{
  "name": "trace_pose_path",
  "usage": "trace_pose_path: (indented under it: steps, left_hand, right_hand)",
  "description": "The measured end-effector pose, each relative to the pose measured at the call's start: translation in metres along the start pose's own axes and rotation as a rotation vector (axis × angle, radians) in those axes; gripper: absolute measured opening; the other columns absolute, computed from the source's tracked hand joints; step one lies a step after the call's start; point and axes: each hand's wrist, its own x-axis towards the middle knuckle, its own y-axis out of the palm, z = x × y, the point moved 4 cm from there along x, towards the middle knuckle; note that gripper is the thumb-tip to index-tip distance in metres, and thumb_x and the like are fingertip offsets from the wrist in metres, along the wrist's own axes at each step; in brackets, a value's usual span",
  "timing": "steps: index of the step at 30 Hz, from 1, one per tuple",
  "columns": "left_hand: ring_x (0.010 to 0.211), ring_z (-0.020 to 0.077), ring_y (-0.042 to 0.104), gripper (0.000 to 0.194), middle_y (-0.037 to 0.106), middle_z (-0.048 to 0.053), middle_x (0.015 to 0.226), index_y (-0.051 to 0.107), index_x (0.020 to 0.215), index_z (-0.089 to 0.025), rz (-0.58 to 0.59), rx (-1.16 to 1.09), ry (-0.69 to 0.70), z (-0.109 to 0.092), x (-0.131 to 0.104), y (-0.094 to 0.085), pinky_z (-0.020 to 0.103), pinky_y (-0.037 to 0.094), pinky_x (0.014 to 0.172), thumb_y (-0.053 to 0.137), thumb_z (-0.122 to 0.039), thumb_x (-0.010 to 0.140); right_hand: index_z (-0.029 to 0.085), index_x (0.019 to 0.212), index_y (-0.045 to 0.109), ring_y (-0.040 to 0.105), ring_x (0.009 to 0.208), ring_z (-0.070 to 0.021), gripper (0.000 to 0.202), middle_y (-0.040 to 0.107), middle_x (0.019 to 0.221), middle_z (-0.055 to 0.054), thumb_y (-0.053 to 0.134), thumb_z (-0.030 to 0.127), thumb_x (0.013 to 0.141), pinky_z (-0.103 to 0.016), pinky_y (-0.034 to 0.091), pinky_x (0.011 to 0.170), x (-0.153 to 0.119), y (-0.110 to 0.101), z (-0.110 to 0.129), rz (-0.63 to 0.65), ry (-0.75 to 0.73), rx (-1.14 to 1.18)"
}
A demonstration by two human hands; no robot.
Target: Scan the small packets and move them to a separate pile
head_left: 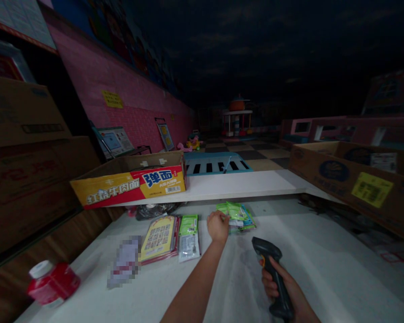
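We see the left hand (218,225) closed on the edge of a stack of green packets (237,216) lying on the white counter (323,269) below the shelf (242,184). The right hand (283,287) is clamped around the grip of a black scanner (269,269), raised above the counter near the packets. A yellow card (159,237) lies to the left.

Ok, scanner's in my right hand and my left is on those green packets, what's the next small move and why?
Probably lift one green packet with the left hand and turn it toward the scanner. The right hand grips the scanner with its head aimed at the packets, but they lie flat in a pile on the white counter.
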Motion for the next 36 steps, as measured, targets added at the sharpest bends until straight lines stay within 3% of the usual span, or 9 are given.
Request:
trace_pose_path:
  steps: [2, 5, 10, 16, 20, 23, 30, 36]
  left_hand:
    - [0.101, 0.0230, 0.059, 0.022, 0.065, 0.010, 0.100, 0.066, 0.099, -0.016, -0.065, -0.021, 0.062, 0.005, 0.003, 0.002, 0.035, 0.040, 0.095, 0.058, -0.025, 0.081]
    - [0.112, 0.0239, 0.056, 0.032, 0.062, 0.015, 0.113, 0.063, 0.112, -0.012, -0.025, -0.128, 0.061, 0.015, 0.008, 0.017, 0.036, 0.040, 0.100, 0.051, -0.018, 0.083]
    - [0.113, 0.0240, 0.057, 0.030, 0.063, 0.014, 0.113, 0.063, 0.109, -0.011, -0.011, -0.254, 0.036, 0.019, 0.006, 0.035, 0.036, 0.041, 0.102, 0.051, -0.017, 0.081]
    - [0.110, 0.0247, 0.057, 0.031, 0.061, 0.015, 0.112, 0.062, 0.110, -0.011, -0.022, -0.257, 0.055, 0.017, -0.006, 0.032, 0.039, 0.042, 0.101, 0.052, -0.018, 0.082]
    - [0.114, 0.0252, 0.054, 0.035, 0.057, 0.015, 0.117, 0.059, 0.117, -0.012, -0.021, -0.221, 0.078, 0.020, -0.018, 0.015, 0.038, 0.041, 0.102, 0.053, -0.020, 0.083]
    - [0.113, 0.0244, 0.053, 0.034, 0.057, 0.014, 0.117, 0.059, 0.118, -0.013, -0.030, -0.114, 0.140, 0.027, -0.034, -0.007, 0.038, 0.040, 0.102, 0.051, -0.021, 0.086]
    - [0.113, 0.0290, 0.050, 0.031, 0.058, 0.013, 0.117, 0.064, 0.114, -0.015, -0.023, 0.352, 0.065, 0.074, -0.070, -0.068, 0.042, 0.040, 0.097, 0.049, -0.019, 0.087]
    - [0.131, 0.0322, 0.039, 0.043, 0.047, 0.015, 0.141, 0.055, 0.130, -0.016, 0.124, 0.461, 0.060, 0.107, -0.098, -0.073, 0.043, 0.035, 0.104, 0.052, -0.022, 0.087]
  right_hand:
    - [0.016, 0.075, 0.064, 0.035, 0.035, -0.0016, 0.043, 0.048, 0.048, 0.007, 0.087, 0.046, 0.055, -0.013, 0.022, 0.034, 0.000, 0.000, -0.001, 0.002, 0.005, 0.005]
    - [0.014, 0.074, 0.064, 0.036, 0.036, -0.0014, 0.043, 0.049, 0.048, 0.007, 0.088, 0.044, 0.054, -0.012, 0.022, 0.034, -0.001, 0.001, -0.001, 0.002, 0.002, 0.024]
    - [0.015, 0.076, 0.065, 0.036, 0.036, -0.0016, 0.044, 0.049, 0.048, 0.007, 0.088, 0.045, 0.054, -0.013, 0.023, 0.034, 0.002, -0.002, -0.001, -0.001, -0.006, 0.017]
    - [0.015, 0.078, 0.065, 0.038, 0.037, -0.0022, 0.042, 0.049, 0.049, 0.007, 0.087, 0.043, 0.057, -0.013, 0.024, 0.034, 0.004, -0.005, -0.001, 0.025, 0.005, 0.025]
    - [0.015, 0.077, 0.063, 0.036, 0.037, -0.0018, 0.037, 0.048, 0.050, 0.007, 0.085, 0.041, 0.063, -0.012, 0.025, 0.034, 0.001, -0.006, -0.001, 0.063, 0.018, 0.033]
    - [0.016, 0.079, 0.062, 0.037, 0.038, -0.0024, 0.035, 0.047, 0.051, 0.007, 0.083, 0.040, 0.066, -0.012, 0.027, 0.034, 0.000, -0.009, -0.001, 0.077, 0.022, 0.032]
    - [0.017, 0.085, 0.060, 0.037, 0.039, -0.0025, 0.031, 0.047, 0.055, 0.006, 0.077, 0.039, 0.074, -0.012, 0.028, 0.034, -0.002, -0.014, -0.004, 0.068, -0.001, 0.051]
    - [0.016, 0.082, 0.060, 0.040, 0.039, -0.0030, 0.031, 0.047, 0.053, 0.006, 0.082, 0.033, 0.068, -0.012, 0.030, 0.034, -0.005, -0.013, -0.003, 0.082, 0.027, 0.089]
